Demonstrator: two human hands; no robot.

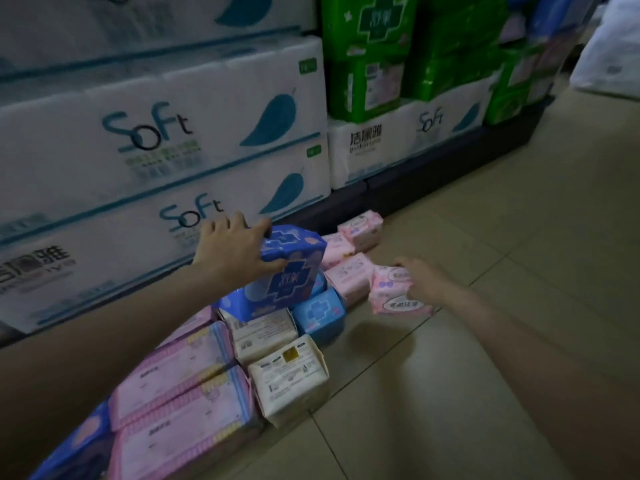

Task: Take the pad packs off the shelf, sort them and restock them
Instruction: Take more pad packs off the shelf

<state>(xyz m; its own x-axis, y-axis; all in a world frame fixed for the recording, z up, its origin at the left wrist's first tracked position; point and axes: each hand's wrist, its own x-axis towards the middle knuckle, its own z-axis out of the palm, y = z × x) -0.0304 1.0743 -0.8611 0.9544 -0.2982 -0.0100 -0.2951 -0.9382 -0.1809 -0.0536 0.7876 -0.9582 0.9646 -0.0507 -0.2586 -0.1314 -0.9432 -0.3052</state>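
Pad packs lie in rows on the tiled floor beside the shelf. My left hand grips a dark blue pad pack by its top, on top of other blue packs. My right hand holds a small pink pad pack just above the floor. More small pink packs lie behind it by the shelf base. Two white packs and large pink packs lie nearer me.
The shelf on the left holds big white "Soft" tissue bundles. Green packs stand on another tissue bundle further right. A dark shelf base runs along the floor. Beige floor tiles stretch to the right.
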